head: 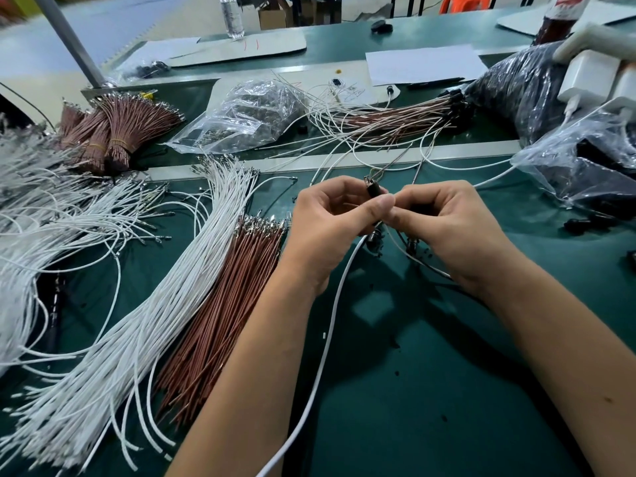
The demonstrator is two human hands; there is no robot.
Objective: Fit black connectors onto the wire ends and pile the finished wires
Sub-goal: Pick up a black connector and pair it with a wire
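Note:
My left hand [335, 218] pinches a small black connector [372, 190] between thumb and fingers above the green table [430, 373]. My right hand [447, 225] meets it from the right, fingers curled, pinching a thin wire at the connector; which wire is hidden by the fingers. A white wire [330, 325] hangs down from between the hands toward the front edge. Loose white wires [144, 304] and brown wires [227, 304] lie left of my left forearm. A pile of finished wires with black connectors [406, 115] lies at the back.
Banded brown wire bundles [110, 132] sit far left, a clear bag of terminals [247, 115] behind centre. Plastic bags of black parts [585, 166] fill the right side. A few loose black connectors [585, 223] lie right of my hands. Papers and a bottle stand at the back.

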